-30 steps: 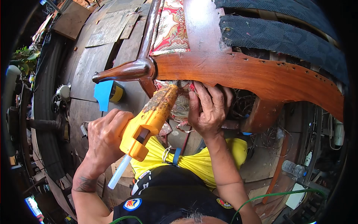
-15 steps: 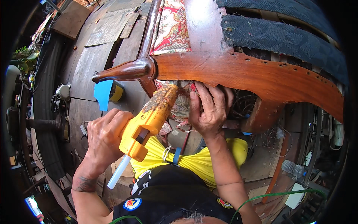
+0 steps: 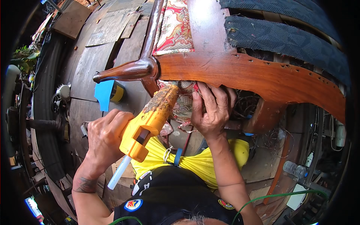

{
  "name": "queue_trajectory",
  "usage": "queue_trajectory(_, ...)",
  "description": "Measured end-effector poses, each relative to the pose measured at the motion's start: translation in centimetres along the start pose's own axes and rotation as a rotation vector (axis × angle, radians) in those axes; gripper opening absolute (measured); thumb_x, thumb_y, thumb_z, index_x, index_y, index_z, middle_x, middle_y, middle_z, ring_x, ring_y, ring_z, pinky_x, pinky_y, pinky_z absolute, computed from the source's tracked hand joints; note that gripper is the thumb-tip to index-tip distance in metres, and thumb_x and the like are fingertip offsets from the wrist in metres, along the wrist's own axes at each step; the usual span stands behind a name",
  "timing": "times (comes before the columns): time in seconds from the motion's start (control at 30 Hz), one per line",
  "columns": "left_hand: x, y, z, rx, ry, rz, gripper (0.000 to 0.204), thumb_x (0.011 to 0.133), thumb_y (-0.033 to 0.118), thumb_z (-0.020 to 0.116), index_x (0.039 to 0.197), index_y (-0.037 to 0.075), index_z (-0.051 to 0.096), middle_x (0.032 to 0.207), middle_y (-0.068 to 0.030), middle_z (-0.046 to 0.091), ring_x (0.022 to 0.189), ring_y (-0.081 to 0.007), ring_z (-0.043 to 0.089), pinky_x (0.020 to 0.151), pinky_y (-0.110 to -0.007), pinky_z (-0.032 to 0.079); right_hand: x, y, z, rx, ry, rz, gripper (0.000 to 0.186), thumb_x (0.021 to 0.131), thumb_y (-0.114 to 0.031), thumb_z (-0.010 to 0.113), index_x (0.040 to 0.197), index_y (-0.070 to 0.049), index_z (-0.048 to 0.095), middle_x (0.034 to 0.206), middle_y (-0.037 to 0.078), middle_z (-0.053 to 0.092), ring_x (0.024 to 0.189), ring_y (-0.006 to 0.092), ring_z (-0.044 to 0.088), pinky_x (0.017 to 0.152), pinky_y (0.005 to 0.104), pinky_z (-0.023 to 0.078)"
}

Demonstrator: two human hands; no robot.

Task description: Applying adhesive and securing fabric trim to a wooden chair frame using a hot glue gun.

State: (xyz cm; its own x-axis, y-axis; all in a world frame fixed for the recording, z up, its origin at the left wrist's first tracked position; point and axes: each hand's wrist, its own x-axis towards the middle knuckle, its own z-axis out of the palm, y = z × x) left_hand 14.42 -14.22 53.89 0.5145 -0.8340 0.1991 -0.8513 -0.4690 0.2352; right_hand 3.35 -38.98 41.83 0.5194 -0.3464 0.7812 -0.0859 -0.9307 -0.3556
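My left hand (image 3: 107, 135) is wrapped round the handle of a yellow glue gun (image 3: 150, 123), its front caked with brown residue. A translucent glue stick (image 3: 120, 172) juts from the gun's rear. The nozzle end reaches the underside of a varnished wooden chair frame (image 3: 210, 65), where its tip is hard to see. Just right of it, my right hand (image 3: 213, 108) pinches the edge of red-patterned upholstery fabric (image 3: 183, 103) beneath the frame, fingertips partly hidden by the wood. More of the same floral fabric covers the panel above the frame.
Dark blue webbing straps (image 3: 285, 41) stretch across the frame at upper right. A carved wooden arm (image 3: 123, 71) sticks out leftward. Below it, a blue card piece (image 3: 104, 93) leans by a yellow-and-black container (image 3: 118, 93). A clear plastic bottle (image 3: 294, 169) lies at right; a green cord (image 3: 277, 195) crosses below it.
The chair frame and my right hand appear shifted very slightly to the right. Both hands keep their grips, and the glue gun stays at the fabric under the frame.
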Motion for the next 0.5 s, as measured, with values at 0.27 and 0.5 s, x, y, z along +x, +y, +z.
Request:
queue_trajectory(0.27, -0.2, -0.16, 0.04, -0.003, 0.009, 0.001, 0.031, 0.079, 0.024, 0.089, 0.1, 0.008, 0.071, 0.087, -0.0075, 0.071, 0.069, -0.0281, 0.072, 0.06, -0.038, 0.055, 0.12, 0.01, 0.05, 0.005, -0.002, -0.005, 0.029, 0.093, -0.012, 0.079, 0.122, -0.008, 0.081, 0.126, 0.007, 0.069, 0.12, 0.0337, 0.06, 0.108, 0.0473, 0.046)
queue_trajectory(0.5, -0.22, -0.04, -0.07, -0.004, 0.003, -0.001, 0.031, 0.079, 0.023, 0.088, 0.1, 0.007, 0.071, 0.087, -0.008, 0.071, 0.07, -0.0288, 0.072, 0.06, -0.039, 0.055, -0.05, 0.22, 0.28, -0.049, 0.023, 0.0, 0.027, 0.092, -0.022, 0.082, 0.118, -0.015, 0.084, 0.122, 0.002, 0.07, 0.119, 0.0314, 0.06, 0.106, 0.0471, 0.049)
